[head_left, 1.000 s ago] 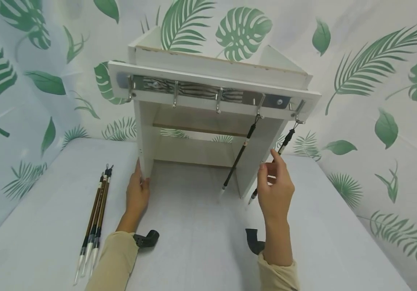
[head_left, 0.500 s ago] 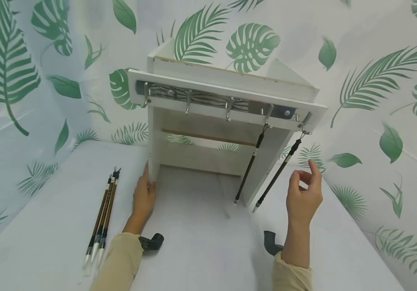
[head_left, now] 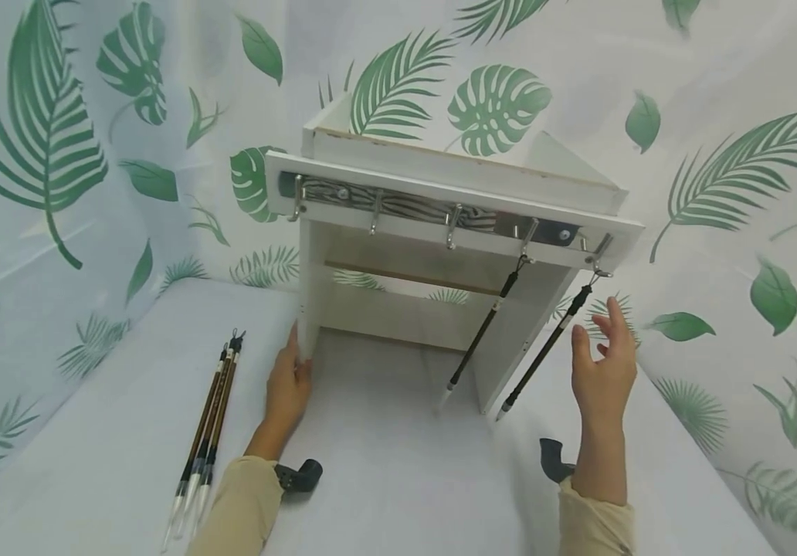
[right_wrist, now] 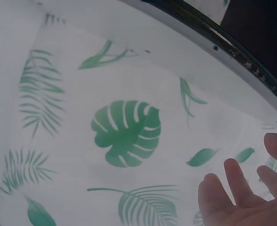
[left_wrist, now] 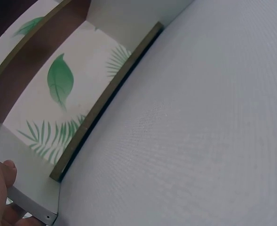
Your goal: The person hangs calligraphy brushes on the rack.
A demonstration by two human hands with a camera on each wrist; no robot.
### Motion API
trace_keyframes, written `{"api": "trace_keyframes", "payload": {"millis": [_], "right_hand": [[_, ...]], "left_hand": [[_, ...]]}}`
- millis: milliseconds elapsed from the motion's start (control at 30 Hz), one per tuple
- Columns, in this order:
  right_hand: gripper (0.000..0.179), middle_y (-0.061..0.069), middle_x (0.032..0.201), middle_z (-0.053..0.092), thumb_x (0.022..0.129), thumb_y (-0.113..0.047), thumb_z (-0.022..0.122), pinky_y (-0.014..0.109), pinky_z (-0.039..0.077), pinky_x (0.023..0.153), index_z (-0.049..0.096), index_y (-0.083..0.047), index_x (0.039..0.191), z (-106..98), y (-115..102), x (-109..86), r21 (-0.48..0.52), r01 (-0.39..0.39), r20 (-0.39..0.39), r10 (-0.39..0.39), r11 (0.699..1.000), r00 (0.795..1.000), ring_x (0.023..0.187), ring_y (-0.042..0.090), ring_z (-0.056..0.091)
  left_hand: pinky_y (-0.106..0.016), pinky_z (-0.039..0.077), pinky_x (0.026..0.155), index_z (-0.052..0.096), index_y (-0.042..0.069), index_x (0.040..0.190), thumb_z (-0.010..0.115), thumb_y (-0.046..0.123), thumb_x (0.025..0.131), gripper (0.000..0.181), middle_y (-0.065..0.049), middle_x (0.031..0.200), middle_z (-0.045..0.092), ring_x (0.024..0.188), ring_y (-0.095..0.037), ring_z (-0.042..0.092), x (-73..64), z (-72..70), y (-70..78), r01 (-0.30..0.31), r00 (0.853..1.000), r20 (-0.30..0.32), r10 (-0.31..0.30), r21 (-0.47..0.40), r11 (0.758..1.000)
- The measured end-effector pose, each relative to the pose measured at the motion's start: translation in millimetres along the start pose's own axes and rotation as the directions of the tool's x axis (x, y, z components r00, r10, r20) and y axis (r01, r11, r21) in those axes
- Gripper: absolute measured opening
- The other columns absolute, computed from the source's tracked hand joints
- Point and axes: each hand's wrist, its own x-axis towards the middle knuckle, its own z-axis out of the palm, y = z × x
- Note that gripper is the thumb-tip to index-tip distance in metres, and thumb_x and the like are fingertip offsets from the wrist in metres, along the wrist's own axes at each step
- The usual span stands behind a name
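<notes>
A white shelf unit (head_left: pixel 317 270) stands on the table with a row of metal hooks along its front board. My left hand (head_left: pixel 287 392) holds the lower part of its left side panel, thumb on the inner face and fingers behind, as the left wrist view also shows. Two dark calligraphy brushes hang by their loops from the two rightmost hooks: an inner brush (head_left: pixel 483 333) and an outer brush (head_left: pixel 543 354), tips down. Just right of the outer brush, my right hand (head_left: pixel 604 382) is raised with fingers loosely bent, holding nothing; in the right wrist view its fingertips (right_wrist: pixel 213 188) touch nothing.
Several brown-handled brushes (head_left: pixel 209 428) lie side by side on the white tablecloth (head_left: pixel 398 479), left of my left hand. The other hooks, such as the middle hook (head_left: pixel 452 225), carry no brush. A leaf-patterned backdrop (head_left: pixel 579 62) surrounds the table.
My right hand has moved right, away from the outer brush, which now hangs in full view. The left hand stays on the panel. The head view has shifted, so the scene sits lower and further right.
</notes>
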Motion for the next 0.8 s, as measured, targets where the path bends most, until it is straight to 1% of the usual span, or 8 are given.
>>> {"api": "trace_keyframes", "payload": {"millis": [67,200,300,433,533,633,700,800], "right_hand": [[0.055,0.02,0.129,0.048,0.092,-0.022,0.053,0.054,0.039,0.097,0.032,-0.021,0.143,2.5,2.2,-1.8,0.002,0.006,0.038,-0.006,1.0,0.999,0.125,0.033,0.043],[0.057,0.019,0.132,0.047,0.092,-0.024,0.054,0.054,0.039,0.098,0.03,-0.023,0.143,4.3,4.0,-4.5,-0.018,0.008,0.085,-0.006,1.0,0.996,0.125,0.033,0.042],[0.058,0.018,0.133,0.047,0.092,-0.023,0.053,0.054,0.039,0.098,0.028,-0.026,0.144,4.3,3.1,-3.9,-0.024,0.007,0.099,-0.004,1.0,0.995,0.126,0.033,0.042],[0.059,0.016,0.135,0.047,0.092,-0.019,0.051,0.054,0.039,0.099,0.025,-0.03,0.144,5.6,-0.4,-4.8,-0.035,-0.018,0.136,0.023,0.999,0.99,0.127,0.032,0.041],[0.061,0.016,0.136,0.046,0.092,-0.018,0.053,0.053,0.039,0.098,0.024,-0.028,0.145,9.2,0.1,-8.8,-0.056,-0.042,0.169,0.051,0.998,0.984,0.127,0.033,0.041],[0.063,0.019,0.136,0.045,0.091,-0.021,0.056,0.053,0.039,0.098,0.025,-0.022,0.145,14.9,2.9,-13.1,-0.074,-0.049,0.201,0.063,0.996,0.978,0.126,0.035,0.042],[0.065,0.02,0.136,0.044,0.09,-0.022,0.057,0.052,0.04,0.098,0.024,-0.021,0.146,19.9,6.0,-15.6,-0.082,-0.043,0.225,0.061,0.996,0.972,0.126,0.035,0.042],[0.072,0.02,0.136,0.045,0.089,-0.021,0.059,0.051,0.042,0.096,0.017,-0.025,0.147,27.6,11.2,-18.4,-0.081,-0.012,0.251,0.033,0.997,0.967,0.123,0.036,0.046]], "left_hand": [[-0.053,0.044,0.089,0.014,0.017,0.147,0.049,0.009,0.093,0.065,-0.022,0.119,0.049,0.109,-0.038,0.05,-1.7,-2.0,-1.6,0.005,1.0,-0.009,-0.005,0.008,1.0],[-0.054,0.042,0.093,0.011,0.018,0.148,0.047,0.01,0.094,0.065,-0.022,0.124,0.047,0.114,-0.038,0.048,-3.3,-4.1,-2.5,0.017,1.0,0.025,-0.018,0.014,1.0],[-0.054,0.038,0.099,0.009,0.02,0.148,0.045,0.012,0.095,0.065,-0.022,0.129,0.044,0.121,-0.038,0.043,-0.9,-4.5,0.3,0.011,0.999,0.042,-0.011,0.006,1.0],[-0.053,0.035,0.102,0.008,0.022,0.148,0.045,0.011,0.095,0.066,-0.021,0.131,0.042,0.124,-0.038,0.04,3.2,-4.2,3.8,-0.007,0.999,0.032,0.007,-0.01,1.0],[-0.054,0.036,0.101,0.008,0.023,0.148,0.045,0.011,0.095,0.066,-0.021,0.132,0.042,0.124,-0.037,0.041,3.9,-4.7,4.6,0.0,0.999,0.032,0.001,-0.015,1.0],[-0.054,0.036,0.101,0.008,0.025,0.148,0.045,0.01,0.095,0.067,-0.02,0.132,0.042,0.124,-0.037,0.041,3.2,-5.2,3.7,0.014,0.999,0.045,-0.013,-0.017,1.0],[-0.053,0.037,0.101,0.008,0.026,0.148,0.045,0.01,0.095,0.067,-0.019,0.133,0.042,0.124,-0.036,0.041,2.5,-5.3,2.9,0.019,0.999,0.05,-0.018,-0.019,1.0],[-0.052,0.038,0.101,0.008,0.027,0.148,0.046,0.01,0.094,0.068,-0.019,0.133,0.041,0.124,-0.036,0.041,3.4,-4.6,1.9,0.009,0.999,0.05,-0.008,-0.021,1.0]]}}
